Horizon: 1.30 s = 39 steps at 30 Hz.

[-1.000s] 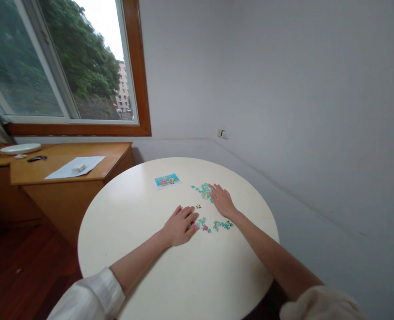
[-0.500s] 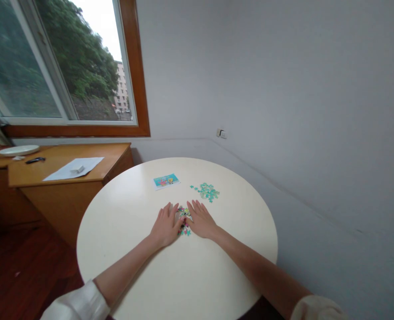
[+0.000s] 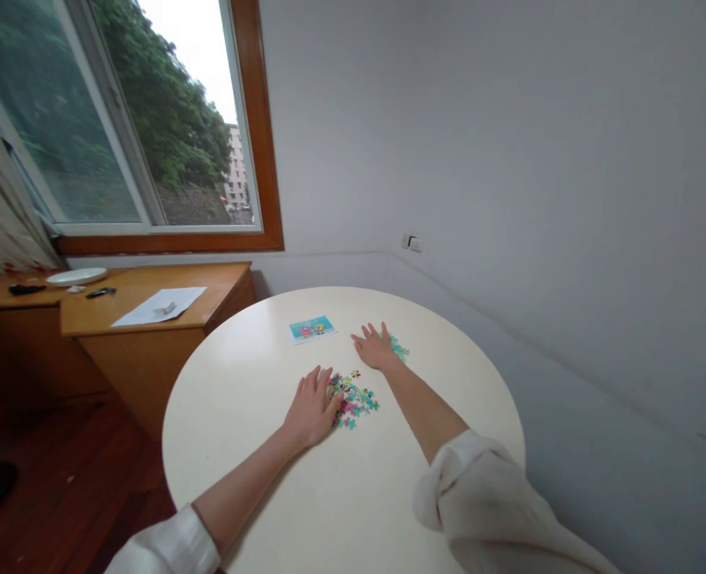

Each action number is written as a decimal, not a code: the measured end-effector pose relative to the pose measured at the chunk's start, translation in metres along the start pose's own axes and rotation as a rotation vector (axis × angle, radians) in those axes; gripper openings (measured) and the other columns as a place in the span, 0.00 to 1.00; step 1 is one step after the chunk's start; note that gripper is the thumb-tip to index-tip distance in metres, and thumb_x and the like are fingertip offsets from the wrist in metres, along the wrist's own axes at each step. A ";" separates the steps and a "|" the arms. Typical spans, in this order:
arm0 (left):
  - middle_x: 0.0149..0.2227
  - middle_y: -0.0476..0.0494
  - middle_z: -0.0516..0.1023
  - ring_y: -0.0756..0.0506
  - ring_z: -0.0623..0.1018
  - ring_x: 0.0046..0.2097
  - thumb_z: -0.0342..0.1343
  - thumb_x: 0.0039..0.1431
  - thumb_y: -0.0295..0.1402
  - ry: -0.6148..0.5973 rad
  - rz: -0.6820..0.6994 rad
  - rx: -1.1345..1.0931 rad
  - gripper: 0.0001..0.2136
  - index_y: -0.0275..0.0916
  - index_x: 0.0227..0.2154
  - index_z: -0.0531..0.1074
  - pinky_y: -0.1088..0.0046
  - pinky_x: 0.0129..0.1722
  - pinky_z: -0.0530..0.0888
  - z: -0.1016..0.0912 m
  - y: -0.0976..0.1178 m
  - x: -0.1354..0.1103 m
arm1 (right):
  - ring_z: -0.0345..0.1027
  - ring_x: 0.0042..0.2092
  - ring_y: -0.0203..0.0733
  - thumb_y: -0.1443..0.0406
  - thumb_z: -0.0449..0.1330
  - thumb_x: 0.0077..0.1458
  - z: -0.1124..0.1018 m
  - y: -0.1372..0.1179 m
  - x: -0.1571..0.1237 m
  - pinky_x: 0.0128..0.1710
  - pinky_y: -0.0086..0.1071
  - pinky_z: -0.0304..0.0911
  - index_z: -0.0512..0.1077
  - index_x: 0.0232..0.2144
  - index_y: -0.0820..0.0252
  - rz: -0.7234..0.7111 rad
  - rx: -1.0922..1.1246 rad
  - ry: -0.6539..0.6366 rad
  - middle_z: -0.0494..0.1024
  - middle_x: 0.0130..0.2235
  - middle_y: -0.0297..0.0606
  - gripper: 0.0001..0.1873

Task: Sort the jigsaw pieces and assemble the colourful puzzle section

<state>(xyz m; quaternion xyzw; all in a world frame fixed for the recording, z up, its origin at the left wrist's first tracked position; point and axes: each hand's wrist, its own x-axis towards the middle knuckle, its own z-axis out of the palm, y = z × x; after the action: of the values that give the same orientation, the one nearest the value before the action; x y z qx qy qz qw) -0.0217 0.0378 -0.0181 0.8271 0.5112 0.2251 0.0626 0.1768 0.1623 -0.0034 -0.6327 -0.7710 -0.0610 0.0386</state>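
Note:
My left hand [image 3: 312, 407] lies flat and open on the round cream table [image 3: 251, 414], its fingertips touching the left edge of a heap of colourful puzzle pieces [image 3: 354, 399]. My right hand [image 3: 375, 347] is stretched further out, flat and open, resting on a second patch of teal puzzle pieces [image 3: 398, 347], most of which it hides. A small picture card [image 3: 311, 328] lies just left of the right hand.
A wooden desk [image 3: 150, 319] stands left of the table under the window, with a sheet of paper [image 3: 160, 304], a white plate [image 3: 76, 277] and small dark objects on it. Grey walls enclose the right side. Dark wooden floor lies at lower left.
Both hands pushed loose pieces together into one heap. Then my right hand moved away and forward onto the teal pieces, while my left hand stayed by the heap.

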 end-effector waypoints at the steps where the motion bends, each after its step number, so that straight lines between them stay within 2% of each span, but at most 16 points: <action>1: 0.58 0.33 0.54 0.39 0.52 0.60 0.33 0.59 0.47 0.006 0.003 0.000 0.27 0.35 0.56 0.52 0.54 0.56 0.54 0.000 0.000 0.000 | 0.35 0.62 0.48 0.59 0.39 0.58 0.004 0.004 0.000 0.55 0.52 0.16 0.57 0.55 0.51 0.060 -0.001 0.010 0.52 0.60 0.41 0.23; 4: 0.57 0.33 0.55 0.39 0.53 0.60 0.34 0.59 0.46 0.021 0.014 -0.002 0.26 0.36 0.55 0.52 0.53 0.56 0.54 -0.001 0.000 0.000 | 0.36 0.61 0.51 0.59 0.38 0.58 0.010 0.019 -0.008 0.54 0.57 0.18 0.57 0.55 0.49 0.240 0.044 0.023 0.52 0.60 0.41 0.23; 6: 0.57 0.33 0.56 0.39 0.53 0.60 0.34 0.59 0.46 0.021 0.012 0.001 0.26 0.35 0.55 0.52 0.54 0.56 0.54 -0.002 0.000 -0.001 | 0.37 0.61 0.54 0.59 0.37 0.58 0.011 0.030 -0.016 0.53 0.60 0.24 0.54 0.56 0.47 0.344 0.121 0.000 0.51 0.60 0.41 0.24; 10: 0.57 0.32 0.55 0.39 0.53 0.60 0.34 0.59 0.47 0.005 0.002 0.016 0.27 0.34 0.55 0.53 0.55 0.57 0.53 -0.004 0.001 -0.001 | 0.38 0.61 0.53 0.58 0.36 0.58 0.011 0.041 -0.031 0.54 0.56 0.35 0.49 0.57 0.45 0.425 0.207 -0.042 0.48 0.61 0.40 0.25; 15: 0.57 0.34 0.57 0.40 0.53 0.60 0.36 0.57 0.49 0.004 0.030 0.034 0.28 0.36 0.55 0.53 0.56 0.57 0.53 -0.005 0.001 -0.001 | 0.36 0.61 0.52 0.57 0.35 0.57 0.013 0.038 -0.047 0.55 0.53 0.33 0.47 0.58 0.46 0.503 0.201 -0.037 0.45 0.62 0.41 0.25; 19: 0.57 0.35 0.57 0.41 0.53 0.60 0.35 0.58 0.48 -0.004 0.030 0.043 0.27 0.36 0.55 0.53 0.57 0.57 0.53 -0.006 0.003 -0.001 | 0.34 0.62 0.53 0.54 0.35 0.57 0.011 0.038 -0.049 0.55 0.56 0.28 0.44 0.59 0.48 0.538 0.211 -0.122 0.42 0.62 0.41 0.28; 22: 0.57 0.35 0.56 0.40 0.53 0.60 0.35 0.58 0.48 -0.015 0.028 0.039 0.28 0.35 0.55 0.53 0.57 0.57 0.52 -0.006 0.004 -0.001 | 0.31 0.62 0.51 0.52 0.32 0.56 0.007 0.038 -0.036 0.55 0.54 0.22 0.42 0.60 0.58 0.499 0.175 -0.077 0.41 0.62 0.44 0.32; 25: 0.58 0.34 0.55 0.40 0.52 0.60 0.35 0.58 0.47 -0.012 0.024 0.037 0.28 0.35 0.56 0.53 0.57 0.57 0.52 -0.006 0.006 -0.002 | 0.28 0.63 0.44 0.54 0.30 0.58 0.004 0.034 -0.013 0.57 0.48 0.22 0.41 0.60 0.65 0.330 0.155 0.015 0.40 0.62 0.44 0.32; 30: 0.58 0.34 0.54 0.41 0.52 0.60 0.35 0.57 0.49 -0.034 0.045 0.037 0.29 0.35 0.56 0.52 0.56 0.58 0.51 -0.009 0.008 -0.003 | 0.34 0.62 0.44 0.54 0.33 0.58 0.000 0.034 0.013 0.57 0.49 0.22 0.46 0.59 0.64 0.229 0.143 -0.173 0.46 0.62 0.43 0.31; 32: 0.59 0.34 0.53 0.40 0.50 0.61 0.36 0.55 0.51 -0.062 0.056 0.046 0.31 0.36 0.56 0.51 0.55 0.58 0.49 -0.010 0.009 -0.004 | 0.38 0.61 0.45 0.54 0.34 0.58 0.000 0.041 0.010 0.57 0.52 0.20 0.49 0.58 0.62 0.201 0.121 -0.205 0.48 0.61 0.42 0.29; 35: 0.61 0.34 0.49 0.38 0.46 0.62 0.38 0.51 0.56 -0.104 0.046 0.068 0.35 0.40 0.58 0.49 0.51 0.57 0.47 -0.011 0.010 -0.004 | 0.41 0.61 0.45 0.55 0.34 0.59 0.000 0.058 -0.009 0.55 0.56 0.18 0.51 0.57 0.58 0.185 0.110 -0.186 0.50 0.61 0.40 0.27; 37: 0.61 0.34 0.46 0.35 0.44 0.62 0.40 0.47 0.59 -0.133 0.048 0.079 0.38 0.43 0.58 0.47 0.48 0.56 0.45 -0.010 0.010 -0.004 | 0.42 0.61 0.45 0.54 0.33 0.59 0.001 0.070 -0.026 0.54 0.57 0.16 0.52 0.57 0.56 0.185 0.131 -0.179 0.51 0.60 0.39 0.27; 39: 0.62 0.33 0.44 0.33 0.44 0.61 0.41 0.44 0.61 -0.164 0.070 0.087 0.40 0.45 0.59 0.45 0.46 0.55 0.44 -0.010 0.010 -0.004 | 0.39 0.61 0.45 0.53 0.32 0.58 0.003 0.080 -0.045 0.55 0.57 0.19 0.51 0.57 0.54 0.220 0.181 -0.185 0.48 0.61 0.37 0.28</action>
<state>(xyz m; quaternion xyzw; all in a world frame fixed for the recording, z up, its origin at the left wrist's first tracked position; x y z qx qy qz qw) -0.0196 0.0285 -0.0071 0.8621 0.4843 0.1362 0.0606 0.2641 0.1348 -0.0087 -0.7102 -0.6997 0.0718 0.0306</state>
